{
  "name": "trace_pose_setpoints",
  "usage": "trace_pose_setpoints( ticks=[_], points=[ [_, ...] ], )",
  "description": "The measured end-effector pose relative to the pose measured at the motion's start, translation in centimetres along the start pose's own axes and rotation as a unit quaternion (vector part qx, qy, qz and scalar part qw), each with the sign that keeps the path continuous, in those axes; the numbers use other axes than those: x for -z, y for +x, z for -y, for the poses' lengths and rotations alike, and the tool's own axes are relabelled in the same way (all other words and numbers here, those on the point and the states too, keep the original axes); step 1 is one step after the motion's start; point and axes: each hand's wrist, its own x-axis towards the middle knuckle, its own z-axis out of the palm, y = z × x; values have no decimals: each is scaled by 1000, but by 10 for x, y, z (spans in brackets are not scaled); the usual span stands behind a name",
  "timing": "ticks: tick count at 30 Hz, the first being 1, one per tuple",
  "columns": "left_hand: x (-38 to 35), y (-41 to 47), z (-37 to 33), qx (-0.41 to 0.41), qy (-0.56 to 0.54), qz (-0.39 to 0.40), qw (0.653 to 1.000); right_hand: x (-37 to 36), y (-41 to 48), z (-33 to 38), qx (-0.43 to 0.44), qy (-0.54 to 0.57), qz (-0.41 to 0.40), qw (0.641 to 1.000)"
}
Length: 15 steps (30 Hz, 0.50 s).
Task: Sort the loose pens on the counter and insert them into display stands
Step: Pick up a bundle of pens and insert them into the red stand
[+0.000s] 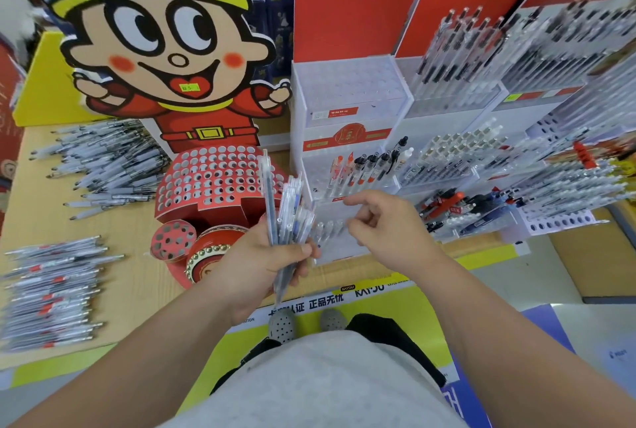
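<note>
My left hand [261, 262] grips a bundle of clear pens [287, 214], which fans upward in front of the stands. My right hand [389, 221] hovers just right of the bundle with fingers loosely curled and nothing in it, over the lowest tier of a white stepped display stand [347, 166]. A few pens stand in that stand's middle tier. A red perforated cardboard stand [213, 180] under a cartoon figure has only bare holes. Loose pens lie in a pile [103, 159] at the back left of the counter and in a stacked heap [51, 290] at the front left.
More white stands full of pens [481, 59] rise at the right, with a low rack of mixed pens [537, 193] in front. Red backing boards stand behind them. The wooden counter [130, 266] ends just before my body; yellow signage runs below.
</note>
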Motion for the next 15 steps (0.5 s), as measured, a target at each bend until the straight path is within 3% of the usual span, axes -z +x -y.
trace_pose_setpoints(
  ticks=[3,8,15],
  points=[
    [-16,2,-5,-9,25,26,999,11,-10,24,-36,219,78,972],
    [-39,7,-12,-8,67,18,998,24,-8,22,-26,212,108,971],
    [-74,12,-16,-39,84,-39,995,55,-10,5,-49,287,101,951]
  ],
)
